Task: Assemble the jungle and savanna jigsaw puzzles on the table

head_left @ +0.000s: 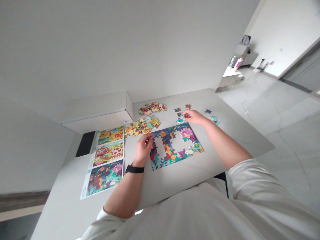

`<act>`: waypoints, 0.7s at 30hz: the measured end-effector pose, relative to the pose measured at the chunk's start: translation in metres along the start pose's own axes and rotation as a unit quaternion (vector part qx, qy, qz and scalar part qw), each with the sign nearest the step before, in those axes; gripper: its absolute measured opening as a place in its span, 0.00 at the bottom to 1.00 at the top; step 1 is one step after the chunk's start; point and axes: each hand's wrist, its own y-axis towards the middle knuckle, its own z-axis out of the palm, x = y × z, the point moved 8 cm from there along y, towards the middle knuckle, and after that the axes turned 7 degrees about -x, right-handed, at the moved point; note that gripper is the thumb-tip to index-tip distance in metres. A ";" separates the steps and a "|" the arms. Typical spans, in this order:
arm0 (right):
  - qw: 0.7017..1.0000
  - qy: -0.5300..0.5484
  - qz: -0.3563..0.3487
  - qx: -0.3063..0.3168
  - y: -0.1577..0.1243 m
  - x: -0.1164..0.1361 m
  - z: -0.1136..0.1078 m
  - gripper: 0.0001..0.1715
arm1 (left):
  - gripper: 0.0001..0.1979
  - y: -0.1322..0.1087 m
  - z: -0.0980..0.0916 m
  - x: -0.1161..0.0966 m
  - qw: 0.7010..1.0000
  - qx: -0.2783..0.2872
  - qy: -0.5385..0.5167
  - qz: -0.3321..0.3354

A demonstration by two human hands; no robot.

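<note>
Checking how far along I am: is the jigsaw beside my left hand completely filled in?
No, the jigsaw has open gaps in it where the pale table shows through.

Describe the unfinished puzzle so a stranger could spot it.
On the pale table, look just right of the left hand. The puzzle lies there, its pieces joined around bare gaps, unlike the loose piles and the gapless printed sheet.

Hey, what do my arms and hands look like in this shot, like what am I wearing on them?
Your left hand and right hand are ungloved. A black wristband circles the left wrist only. The left sleeve and right sleeve are loose and off-white.
</note>
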 end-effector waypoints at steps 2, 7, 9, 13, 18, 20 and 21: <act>0.998 0.062 -0.010 0.001 -0.017 0.010 -0.005 0.11 | 0.16 -0.005 0.002 -0.010 0.999 0.004 0.010 0.032; 0.994 0.105 -0.010 -0.003 -0.061 0.017 0.001 0.15 | 0.15 -0.013 0.003 -0.050 0.997 0.005 0.016 0.070; 0.994 0.112 -0.008 -0.005 -0.076 0.014 0.010 0.16 | 0.15 -0.010 0.009 -0.062 0.999 0.014 -0.003 0.047; 0.986 0.167 0.015 -0.009 -0.096 0.000 0.030 0.19 | 0.19 -0.004 0.050 -0.071 0.991 0.094 -0.091 -0.027; 0.989 0.144 0.016 -0.030 -0.104 -0.013 0.043 0.21 | 0.24 -0.016 0.098 -0.065 0.984 0.104 -0.120 -0.076; 0.991 0.134 0.012 -0.018 -0.105 -0.013 0.048 0.21 | 0.24 -0.025 0.108 -0.060 0.982 0.106 -0.127 -0.095; 0.991 0.136 0.010 -0.013 -0.105 -0.012 0.051 0.21 | 0.24 -0.030 0.111 -0.058 0.981 0.112 -0.125 -0.096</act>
